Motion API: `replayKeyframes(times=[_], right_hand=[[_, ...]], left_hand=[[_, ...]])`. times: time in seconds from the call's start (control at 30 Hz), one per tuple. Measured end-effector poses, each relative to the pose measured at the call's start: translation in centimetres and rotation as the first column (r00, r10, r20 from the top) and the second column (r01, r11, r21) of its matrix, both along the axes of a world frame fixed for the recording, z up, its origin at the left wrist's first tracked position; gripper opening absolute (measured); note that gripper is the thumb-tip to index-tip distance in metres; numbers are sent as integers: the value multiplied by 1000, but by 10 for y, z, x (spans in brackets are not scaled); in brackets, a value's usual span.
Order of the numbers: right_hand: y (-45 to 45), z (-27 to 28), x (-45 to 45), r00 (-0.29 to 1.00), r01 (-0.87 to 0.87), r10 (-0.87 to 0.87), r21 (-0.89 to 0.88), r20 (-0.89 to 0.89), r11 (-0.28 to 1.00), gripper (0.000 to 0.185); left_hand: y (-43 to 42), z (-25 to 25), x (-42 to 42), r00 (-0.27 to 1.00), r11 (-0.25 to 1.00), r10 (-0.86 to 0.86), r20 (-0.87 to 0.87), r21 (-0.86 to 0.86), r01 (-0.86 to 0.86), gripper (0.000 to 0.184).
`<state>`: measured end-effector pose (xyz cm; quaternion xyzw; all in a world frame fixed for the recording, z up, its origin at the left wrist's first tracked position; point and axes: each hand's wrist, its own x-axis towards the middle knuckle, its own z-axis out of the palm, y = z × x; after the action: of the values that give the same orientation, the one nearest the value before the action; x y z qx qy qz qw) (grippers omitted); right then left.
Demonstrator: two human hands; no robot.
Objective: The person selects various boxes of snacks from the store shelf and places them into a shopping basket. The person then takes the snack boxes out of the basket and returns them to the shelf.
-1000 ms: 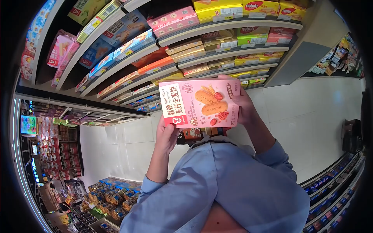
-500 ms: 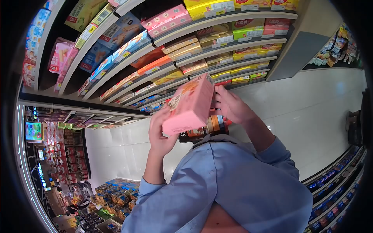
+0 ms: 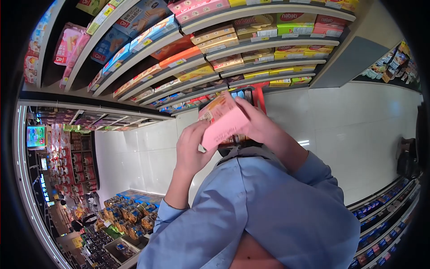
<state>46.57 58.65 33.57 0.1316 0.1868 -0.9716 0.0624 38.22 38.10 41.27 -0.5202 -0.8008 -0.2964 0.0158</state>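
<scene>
A pink biscuit box (image 3: 226,124) is held in front of my body, tilted so that a plain pink side with small print faces up. My left hand (image 3: 190,145) grips its left end, thumb below and fingers over the printed front. At the other end my right hand (image 3: 260,123) holds the box, its thumb along the upper edge and its other fingers partly hidden behind. Below the box, partly covered by it, is a basket or cart with a red edge (image 3: 260,99) and packaged goods inside.
Shelves (image 3: 268,40) of boxed biscuits and wafers curve across the top. A display of packaged goods (image 3: 130,215) stands at lower left. More shelves (image 3: 385,219) are at lower right. Pale tiled floor (image 3: 340,130) lies on both sides. A dark object (image 3: 406,157) sits at the right edge.
The box has turned from its printed front facing me to a side face. My right hand, apart from the box half a second ago, has closed on it again. More of the basket shows.
</scene>
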Motion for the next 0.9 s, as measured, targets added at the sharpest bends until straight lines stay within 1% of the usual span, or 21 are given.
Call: replayKeyframes(times=[0.03,0.07,0.1,0.2,0.23,0.33,0.37,0.43,0.47,0.5,0.6,0.63,0.7,0.77,0.8,0.83,0.87,0.9], right_hand=[[-6,-6,-5,999,5,-4,-52,33,999,55],[-10,-7,-7,998,-26,28,-34,64,999,63],[-13,-17,-11,994,-55,59,-52,91,997,65],[-25,-43,-21,973,-95,111,-89,201,991,65],[-31,-50,-24,963,-99,121,-99,242,990,65],[-62,-78,-26,980,-110,86,129,180,985,55],[-78,-92,-33,991,30,-45,122,125,992,41],[-94,-114,-38,971,-2,-44,194,234,981,35],[-99,-124,-41,957,-19,-48,229,285,973,33],[-103,-134,-44,942,7,-84,233,324,973,25],[-104,-172,-53,917,-88,-76,383,393,920,19],[-106,-181,-57,915,-105,-91,450,393,887,19],[-109,-200,-62,910,-146,-118,574,397,806,18],[-117,-231,-65,920,-160,-195,782,339,602,21],[-119,-230,-68,927,-164,-224,863,300,478,23],[-119,-230,-70,924,-177,-241,891,296,417,26],[-119,-231,-72,921,-190,-258,915,291,355,28],[-124,-250,-75,914,-214,-272,926,303,312,30]], left_hand=[[1,-7,1,998,998,57,31,-13,-56,55],[3,-16,3,992,993,114,62,-28,-112,55],[3,-31,4,978,984,177,113,-28,-175,54],[1,-65,7,970,973,224,91,-70,-218,54],[0,-74,9,959,961,258,120,-132,-242,57],[-4,-104,11,938,926,320,135,-255,-279,60],[-6,-118,11,935,928,318,154,-254,-274,63],[-12,-144,11,928,922,324,182,-280,-267,63],[-14,-153,10,917,931,320,238,-260,-257,64],[-15,-161,10,903,939,314,292,-239,-249,65],[-17,-176,6,766,936,346,542,-262,-237,59],[-21,-194,2,753,940,338,565,-246,-237,57],[-35,-255,-4,721,947,322,614,-219,-236,55],[-47,-306,-8,519,958,239,821,-114,-262,53],[-46,-317,-14,405,956,180,896,-63,-287,52],[-46,-327,-19,269,948,104,957,-13,-319,48],[-46,-339,-27,171,937,149,974,-84,-338,48],[-47,-350,-33,69,924,196,978,-160,-348,48]])
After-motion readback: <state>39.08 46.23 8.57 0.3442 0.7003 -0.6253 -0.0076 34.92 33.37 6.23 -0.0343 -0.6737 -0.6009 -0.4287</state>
